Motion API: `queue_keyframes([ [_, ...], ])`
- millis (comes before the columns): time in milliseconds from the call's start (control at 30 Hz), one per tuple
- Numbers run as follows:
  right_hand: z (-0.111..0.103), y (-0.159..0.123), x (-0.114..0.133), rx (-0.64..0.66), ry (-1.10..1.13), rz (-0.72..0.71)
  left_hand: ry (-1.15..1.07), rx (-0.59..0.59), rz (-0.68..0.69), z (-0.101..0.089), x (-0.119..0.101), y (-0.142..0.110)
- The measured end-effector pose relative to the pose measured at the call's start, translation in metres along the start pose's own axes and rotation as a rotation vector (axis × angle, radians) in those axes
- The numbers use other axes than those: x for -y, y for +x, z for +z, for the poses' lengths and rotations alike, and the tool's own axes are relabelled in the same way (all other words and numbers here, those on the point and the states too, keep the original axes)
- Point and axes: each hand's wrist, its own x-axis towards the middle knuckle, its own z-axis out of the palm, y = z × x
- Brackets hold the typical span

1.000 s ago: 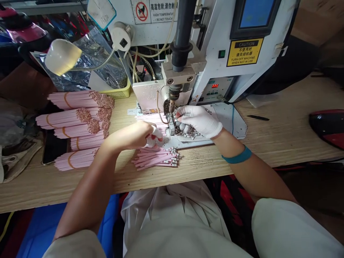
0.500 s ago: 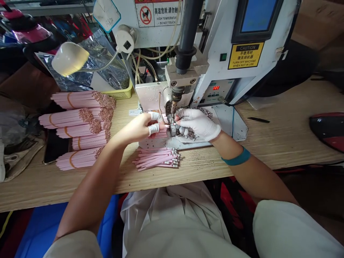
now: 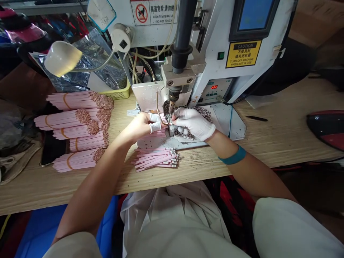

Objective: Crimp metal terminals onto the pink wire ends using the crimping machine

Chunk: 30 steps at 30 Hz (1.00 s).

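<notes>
Surface: a pale wooden table point(image 3: 48, 193) runs under both hands. A flat metal plate point(image 3: 212, 143) lies under the fingers, scattered with small metal bits.
Room: left of the left fingers stand rubber-banded bundles of pink strips point(image 3: 77, 122), with a desk lamp point(image 3: 63, 58) and a yellow basket point(image 3: 118, 94) beyond them. A welding machine point(image 3: 215, 53) rises straight ahead of the fingertips.
Task's thing: loose pink strips point(image 3: 156, 160) lie in a pile just below the left fingers. More pink strips point(image 3: 157, 134) sit under the left hand, reaching toward the fingertips.
Hidden: the fingers cover the spot under the machine's tip point(image 3: 170, 109), so what they hold is too small to make out.
Left hand point(image 3: 138, 126): bare, with white finger covers point(image 3: 155, 127), reaching in from the lower left.
Right hand point(image 3: 195, 123): white-gloved, wrist banded in teal, angled in from the right.
Fingers: both sets are closed, pinching together just below the machine's tip.
</notes>
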Motion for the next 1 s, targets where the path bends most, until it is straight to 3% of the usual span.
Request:
queue_keyframes([
  [1000,-0.0004,0.0004,0.0003,-0.003,0.067,0.008,0.177,-0.096,-0.007,0.0067,-0.008,0.0022],
])
